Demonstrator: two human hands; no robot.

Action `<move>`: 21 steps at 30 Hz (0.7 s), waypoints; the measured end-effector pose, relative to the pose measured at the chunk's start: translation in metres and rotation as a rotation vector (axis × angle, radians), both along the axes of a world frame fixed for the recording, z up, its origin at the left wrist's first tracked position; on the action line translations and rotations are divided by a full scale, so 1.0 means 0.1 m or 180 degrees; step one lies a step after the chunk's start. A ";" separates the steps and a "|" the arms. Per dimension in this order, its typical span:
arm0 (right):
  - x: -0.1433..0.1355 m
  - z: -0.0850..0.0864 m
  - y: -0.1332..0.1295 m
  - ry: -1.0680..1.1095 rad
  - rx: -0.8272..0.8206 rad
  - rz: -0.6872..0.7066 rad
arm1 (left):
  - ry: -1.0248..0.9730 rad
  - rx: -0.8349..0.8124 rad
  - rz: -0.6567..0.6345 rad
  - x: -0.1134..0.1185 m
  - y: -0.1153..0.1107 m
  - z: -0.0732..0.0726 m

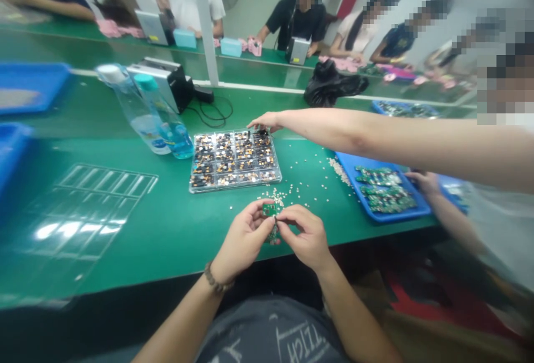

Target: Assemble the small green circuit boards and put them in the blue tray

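Near the table's front edge, my left hand (249, 229) is closed on a small green circuit board (270, 209), its thumb pressed along the board. My right hand (305, 232) meets it from the right, thumb and forefinger pinched at the board's edge. Whatever sits between those fingertips is too small to name. Small pale pieces (280, 195) lie scattered on the green tabletop just beyond my hands. Past them stands a clear compartment box (236, 186) filled with small black, orange and white parts. A co-worker's hand (267, 121) reaches to its far right corner.
The co-worker's arm (354, 129) crosses from the right above a blue tray (390, 217) of circuit boards. Two bottles (152, 104) stand back left, beside a silver-and-black device (167, 76). A clear plastic lid (89, 213) lies at left. A black bag (329, 85) sits behind.
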State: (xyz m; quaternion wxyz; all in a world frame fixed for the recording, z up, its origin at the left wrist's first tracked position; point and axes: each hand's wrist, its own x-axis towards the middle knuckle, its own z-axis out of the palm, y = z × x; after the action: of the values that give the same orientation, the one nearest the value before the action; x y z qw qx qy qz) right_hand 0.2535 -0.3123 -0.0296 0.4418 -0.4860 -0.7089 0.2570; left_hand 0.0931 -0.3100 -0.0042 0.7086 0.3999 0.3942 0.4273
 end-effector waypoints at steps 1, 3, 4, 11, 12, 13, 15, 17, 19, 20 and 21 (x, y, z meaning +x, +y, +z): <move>0.00 -0.01 0.00 0.0026 0.0041 0.0024 | 0.0038 0.0030 0.0005 0.01 -0.01 0.00; -0.01 -0.02 0.01 0.0045 0.0117 0.0062 | 0.0125 0.0120 0.0040 0.02 -0.02 -0.02; -0.01 -0.03 0.02 0.0037 0.0146 0.0078 | 0.0176 0.0167 0.0059 0.03 -0.03 -0.02; -0.02 -0.05 0.02 -0.0053 -0.0029 0.0131 | 0.0296 0.0141 0.0175 0.07 -0.02 -0.08; -0.03 -0.04 0.02 -0.0012 -0.0064 0.0138 | 0.0272 0.0115 0.0183 0.07 -0.01 -0.08; -0.03 -0.04 0.02 0.0044 -0.0112 0.0131 | 0.0251 0.0094 0.0194 0.06 0.00 -0.08; -0.03 -0.05 0.01 0.0219 -0.0211 0.0058 | 0.0242 0.0086 0.0238 0.05 0.01 -0.09; -0.02 -0.08 0.00 0.0455 -0.0310 -0.0100 | 0.0287 0.0122 0.0322 0.03 0.03 -0.10; -0.01 -0.13 0.00 0.0638 -0.0433 -0.0212 | 0.0375 0.0191 0.0377 0.03 0.05 -0.10; -0.01 -0.14 0.00 0.0671 -0.0511 -0.0214 | 0.0432 0.0249 0.0377 0.03 0.06 -0.11; -0.01 -0.16 0.00 0.0663 -0.0603 -0.0182 | 0.0504 0.0337 0.0372 0.04 0.06 -0.11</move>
State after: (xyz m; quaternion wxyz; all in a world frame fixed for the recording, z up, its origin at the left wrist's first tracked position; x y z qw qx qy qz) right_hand 0.2529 -0.3127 -0.0451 0.4723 -0.5161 -0.6177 0.3592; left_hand 0.0969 -0.3037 -0.0154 0.6271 0.4456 0.4485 0.4551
